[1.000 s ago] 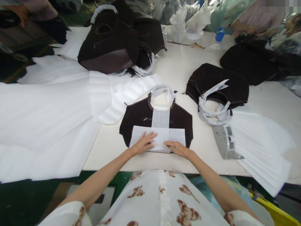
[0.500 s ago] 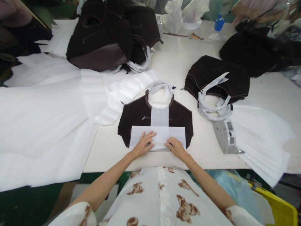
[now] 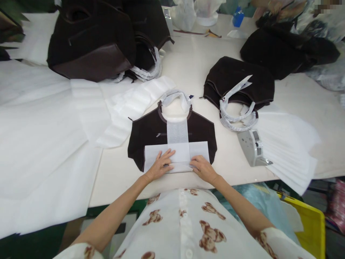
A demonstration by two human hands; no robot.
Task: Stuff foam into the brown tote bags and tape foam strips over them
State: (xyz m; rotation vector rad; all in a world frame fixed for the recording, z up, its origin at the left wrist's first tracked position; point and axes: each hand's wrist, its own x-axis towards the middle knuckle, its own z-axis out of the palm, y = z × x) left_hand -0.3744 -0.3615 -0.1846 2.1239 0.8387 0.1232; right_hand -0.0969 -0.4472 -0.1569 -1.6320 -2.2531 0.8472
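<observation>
A dark brown handbag (image 3: 201,130) lies flat in front of me, its handle (image 3: 175,96) wrapped in white material. A white foam sheet (image 3: 153,151) covers the lower part of the bag. Down the middle runs a narrow white strip (image 3: 177,133), folded over at the bag's bottom edge. With fingers spread, my left hand (image 3: 159,166) rests on the sheet, left of the strip. My right hand (image 3: 205,169) lies on the sheet at the strip's right edge, its fingers stretched out and pressing down.
Large white foam sheets (image 3: 40,144) spread over the left side. More dark bags (image 3: 91,46) are piled behind them. At right are another stack of bags (image 3: 239,79), a grey tape dispenser (image 3: 250,147) and fanned white sheets (image 3: 288,144). A co-worker's hands (image 3: 285,10) show at the far right.
My right hand's fingers have gone from a pinch at the strip to lying flatter on it. My left hand stays spread on the sheet. The whole view has shifted slightly.
</observation>
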